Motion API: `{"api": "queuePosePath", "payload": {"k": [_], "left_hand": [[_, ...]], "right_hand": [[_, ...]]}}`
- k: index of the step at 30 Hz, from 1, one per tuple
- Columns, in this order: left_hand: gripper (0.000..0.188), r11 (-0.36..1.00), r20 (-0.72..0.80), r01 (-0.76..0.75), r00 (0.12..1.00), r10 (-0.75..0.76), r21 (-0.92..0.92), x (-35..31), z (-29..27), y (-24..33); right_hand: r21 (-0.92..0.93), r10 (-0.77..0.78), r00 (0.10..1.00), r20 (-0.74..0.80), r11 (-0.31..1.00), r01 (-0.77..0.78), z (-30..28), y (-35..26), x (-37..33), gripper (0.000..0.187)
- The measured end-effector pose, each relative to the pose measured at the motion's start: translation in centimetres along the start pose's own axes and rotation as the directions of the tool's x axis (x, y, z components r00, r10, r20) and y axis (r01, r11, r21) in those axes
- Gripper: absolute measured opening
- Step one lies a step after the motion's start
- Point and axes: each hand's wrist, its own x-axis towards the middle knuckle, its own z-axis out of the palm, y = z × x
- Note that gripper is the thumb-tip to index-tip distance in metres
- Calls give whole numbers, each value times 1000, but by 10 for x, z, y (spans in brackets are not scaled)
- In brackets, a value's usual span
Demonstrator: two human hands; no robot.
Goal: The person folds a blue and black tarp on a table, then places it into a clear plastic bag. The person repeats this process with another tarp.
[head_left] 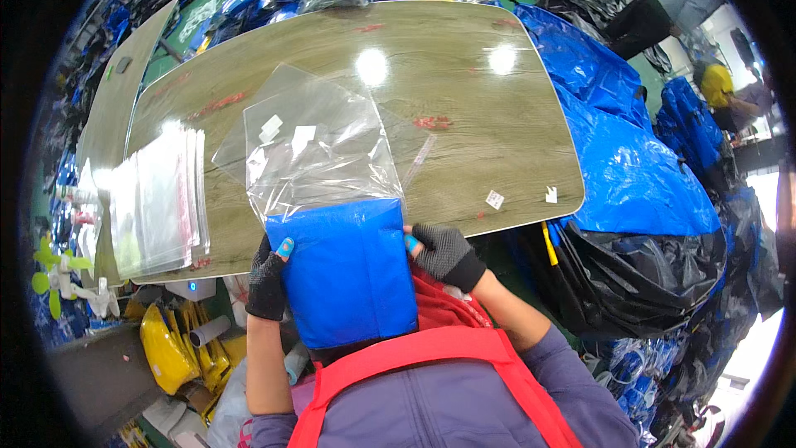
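Observation:
Between my hands is a flat, rectangular folded blue tarp-like bundle (348, 274), tilted at the table's near edge. My left hand (269, 278), in a grey and black glove with bare fingertips, grips its left side with the thumb on top. The matching gloved right hand (444, 253) pinches its right edge near the upper corner. Blue wraps show on both thumbs. The bundle's far end meets the near end of a clear plastic bag (323, 162) lying on the table; whether it is inside the bag cannot be made out. Small white paper slips (304, 137) lie at the bag.
A stack of clear bags (162, 199) covers the left of the wood-patterned table (464, 149). Loose labels (494, 199) lie near its right corner. Large blue and black sheeting (638, 174) is heaped at the right. A small green-bladed fan (56, 278) stands at the left edge.

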Motion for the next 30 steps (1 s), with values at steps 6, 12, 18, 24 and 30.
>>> {"api": "queuePosePath", "payload": {"k": [6, 12, 18, 24, 30], "left_hand": [[55, 996, 0, -38, 999, 39, 78, -3, 18, 4], [56, 995, -71, -54, 996, 60, 83, -16, 7, -15], [60, 997, -93, 72, 993, -68, 42, -32, 5, -28], [60, 991, 157, -98, 984, 83, 95, -31, 53, -19], [59, 924, 237, -283, 945, 224, 255, -5, 99, 0]], "right_hand": [[472, 191, 980, -64, 871, -138, 14, 25, 50, 53], [356, 211, 898, -385, 932, -66, 48, -17, 10, 40], [492, 327, 943, -65, 833, -255, 28, -13, -35, 37], [-703, -74, 979, -190, 706, -83, 20, 64, 20, 66], [266, 183, 982, -41, 950, -165, 8, 27, -37, 98]]}}
